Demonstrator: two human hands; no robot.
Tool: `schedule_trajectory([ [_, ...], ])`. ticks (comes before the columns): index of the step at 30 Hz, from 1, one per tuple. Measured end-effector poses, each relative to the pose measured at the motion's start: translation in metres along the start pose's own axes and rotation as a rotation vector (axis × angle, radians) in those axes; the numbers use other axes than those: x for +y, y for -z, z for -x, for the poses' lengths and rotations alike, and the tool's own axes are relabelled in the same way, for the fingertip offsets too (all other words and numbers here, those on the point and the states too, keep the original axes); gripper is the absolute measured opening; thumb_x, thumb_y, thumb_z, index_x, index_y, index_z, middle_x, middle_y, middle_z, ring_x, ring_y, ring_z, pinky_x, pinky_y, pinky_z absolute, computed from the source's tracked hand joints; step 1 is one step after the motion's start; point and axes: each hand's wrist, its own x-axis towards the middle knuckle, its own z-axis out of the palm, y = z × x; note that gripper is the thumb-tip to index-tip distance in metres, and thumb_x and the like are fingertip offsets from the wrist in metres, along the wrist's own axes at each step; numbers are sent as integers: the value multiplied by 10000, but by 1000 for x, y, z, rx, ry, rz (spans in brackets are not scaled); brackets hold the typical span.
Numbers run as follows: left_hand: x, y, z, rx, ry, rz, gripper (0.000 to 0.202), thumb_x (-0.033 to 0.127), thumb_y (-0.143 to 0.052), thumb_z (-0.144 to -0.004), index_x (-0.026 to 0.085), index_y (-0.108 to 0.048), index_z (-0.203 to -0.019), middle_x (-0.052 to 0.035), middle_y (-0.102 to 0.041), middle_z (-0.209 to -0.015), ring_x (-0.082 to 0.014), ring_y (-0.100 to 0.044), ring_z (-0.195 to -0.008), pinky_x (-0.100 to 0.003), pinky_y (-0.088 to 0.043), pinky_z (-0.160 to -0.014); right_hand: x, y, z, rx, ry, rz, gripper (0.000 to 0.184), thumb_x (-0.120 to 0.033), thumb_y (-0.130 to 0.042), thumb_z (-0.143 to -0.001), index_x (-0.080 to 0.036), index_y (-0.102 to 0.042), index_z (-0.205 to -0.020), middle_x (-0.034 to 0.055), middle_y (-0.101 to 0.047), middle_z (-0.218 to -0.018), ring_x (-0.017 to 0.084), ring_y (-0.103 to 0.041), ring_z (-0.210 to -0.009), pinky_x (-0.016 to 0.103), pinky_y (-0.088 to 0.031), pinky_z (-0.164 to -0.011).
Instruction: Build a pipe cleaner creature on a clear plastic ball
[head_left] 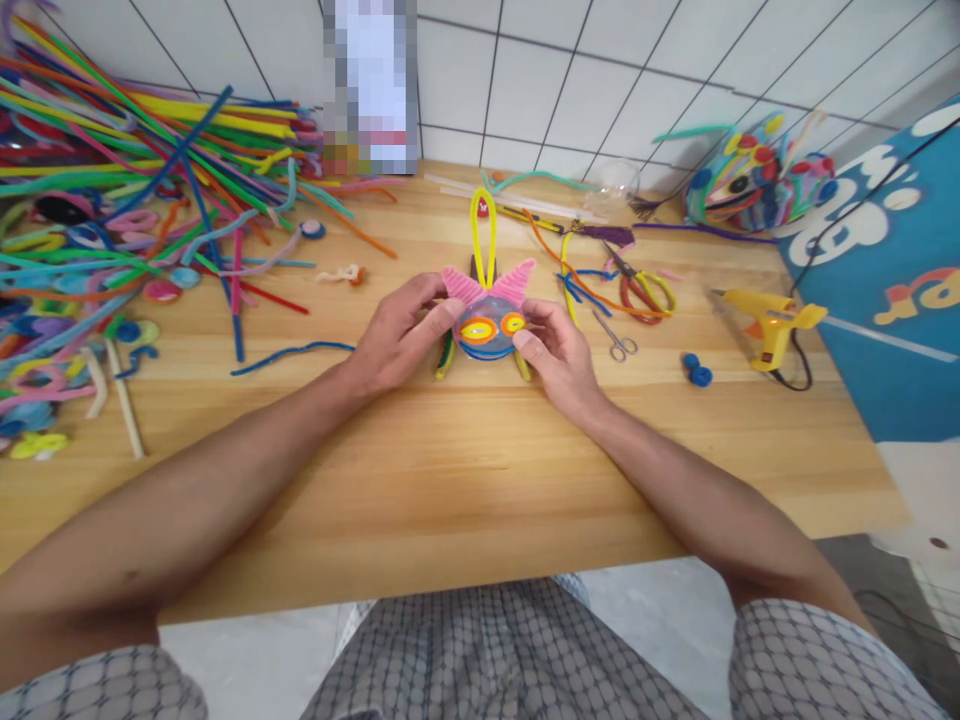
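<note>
Between my hands stands a small pipe-cleaner figure (491,342) with a clear round body, orange and yellow ring eyes and blue bands below them. Two pink striped ears (513,282) rise from its top, and a tall yellow loop (484,235) sticks up behind them. Dark green and yellow strips hang at its lower sides. My left hand (405,335) grips the figure at its left side, near the ear and eye. On the other side, my right hand (559,360) has thumb and fingers closed on its edge beside the right eye.
Many coloured pipe cleaners (187,140) heap up at the left. Scissors with red and yellow handles (645,290), small scissors (619,345), blue pompoms (697,370) and a yellow glue gun (776,325) lie at the right. A decorated colourful craft piece (750,180) stands by the tiled wall.
</note>
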Motion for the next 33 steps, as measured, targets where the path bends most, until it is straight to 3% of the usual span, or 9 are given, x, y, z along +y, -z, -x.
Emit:
schedule_trajectory([
  [5,-4,-1,-1,44,30,-96,397,613,-601,-1136,260,-782,-1113,-67,-836,-1107,-286,-756,-1070,-480,-625,-1038,2,0,0,5,3,1,714,-871,-855,-884,-325,-733,-1326,53,-807,-1310,232,-778,-1075,419,-688,-983],
  [11,-7,-2,-2,49,33,-50,351,539,-638,-1120,229,-787,-1049,-64,-827,-1048,-263,-749,-1009,-422,-601,-969,6,1,0,-7,54,18,664,-817,-845,-939,-322,-717,-1361,57,-807,-1316,244,-785,-1140,443,-682,-1049],
  [17,-6,-4,-1,58,37,-29,360,549,-651,-1109,221,-799,-1112,-72,-833,-1069,-265,-751,-1015,-416,-601,-969,3,2,3,60,289,182,607,-687,-777,-1055,-382,-650,-1564,93,-702,-1590,321,-703,-1431,548,-646,-1171],
  [21,-7,-4,-1,53,32,-28,346,521,-639,-1114,212,-791,-1094,-76,-829,-1084,-266,-750,-1033,-421,-599,-987,0,4,4,12,355,253,594,-662,-716,-1099,-424,-627,-1636,71,-647,-1706,357,-647,-1540,591,-630,-1212],
  [33,-5,-1,-2,18,47,-31,344,540,-631,-1109,232,-785,-1116,-65,-830,-1096,-273,-754,-1051,-434,-618,-995,1,4,2,-31,309,215,657,-700,-695,-1107,-372,-620,-1671,83,-717,-1635,308,-734,-1420,508,-650,-1196],
])
